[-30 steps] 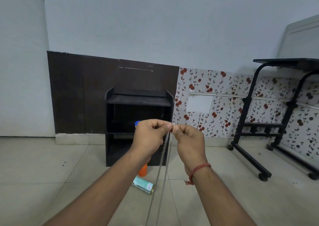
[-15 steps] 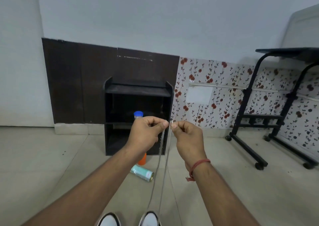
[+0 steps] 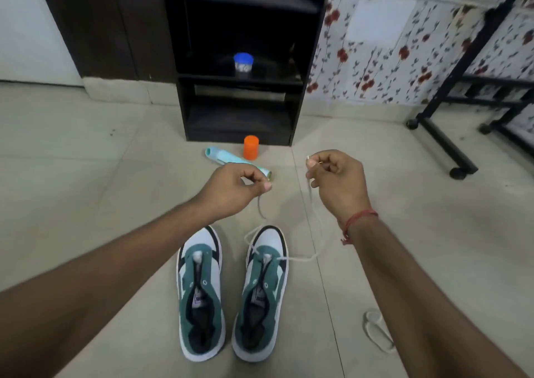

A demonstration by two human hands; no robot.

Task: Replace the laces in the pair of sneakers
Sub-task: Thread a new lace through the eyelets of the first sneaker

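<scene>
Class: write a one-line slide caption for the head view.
Both hands, left hand and right hand, pinch the white lace ends threaded through the right sneaker.

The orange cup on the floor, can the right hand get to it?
Probably yes. The orange cup stands in open floor just beyond the right hand, nothing between them. But that hand is pinching the lace, so it would need to let go first.

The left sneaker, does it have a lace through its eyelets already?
No, the left sneaker shows empty eyelets; the white lace runs only through the right sneaker.
</scene>
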